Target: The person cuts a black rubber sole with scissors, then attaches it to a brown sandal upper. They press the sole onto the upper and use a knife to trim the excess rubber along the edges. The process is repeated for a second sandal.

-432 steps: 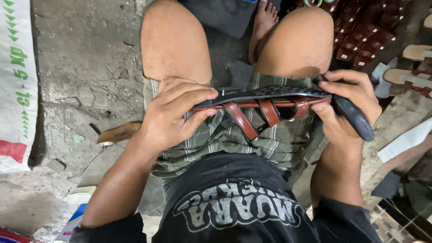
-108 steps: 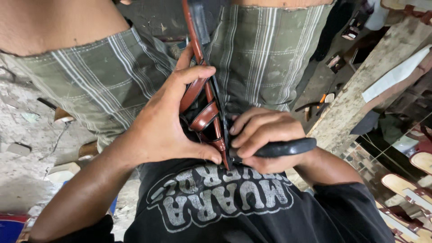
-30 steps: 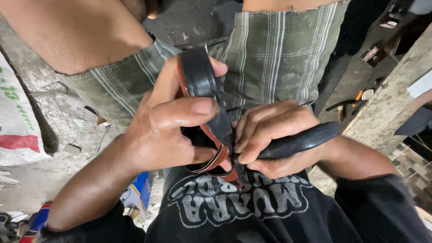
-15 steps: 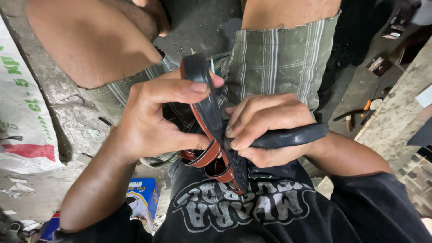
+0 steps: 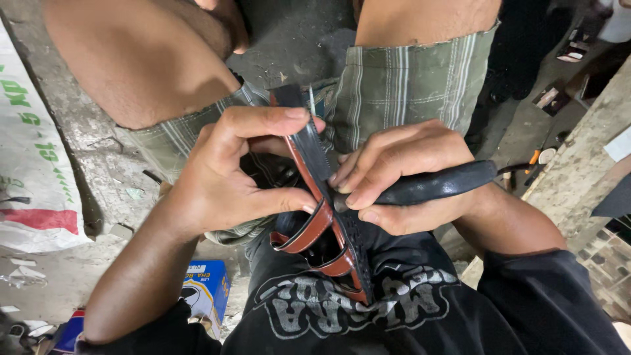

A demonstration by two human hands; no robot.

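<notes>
— Running almost straight away from the body, the sandal [image 5: 322,197] stands on edge over the lap, its long axis going from the chest up toward the knees. The dark sole faces the right side and the brown straps [image 5: 309,233] bulge out to the left.

— Which hand has it?

— The left hand [image 5: 230,177] is clamped on it, thumb across the upper part of the sole and fingers curled in under the strap. The right hand [image 5: 401,181] is closed around the dark handle of a tool [image 5: 437,184] that lies crosswise, nearly square to the sandal, its working end meeting the sole's edge just by the right fingertips.

— So both are equally close?

— Both touch it. The left carries the sandal; the right comes at it from the side, about halfway along.

— What can't you make out?

— The tool's tip is buried between fingers and sole, so its kind is unclear. The near end of the sandal sinks against the black shirt [image 5: 368,309], and the far end is hard to read against the plaid shorts [image 5: 407,85]. A blue box [image 5: 207,289] lies on the concrete floor [image 5: 105,164] below the left forearm, partly cut off.
</notes>
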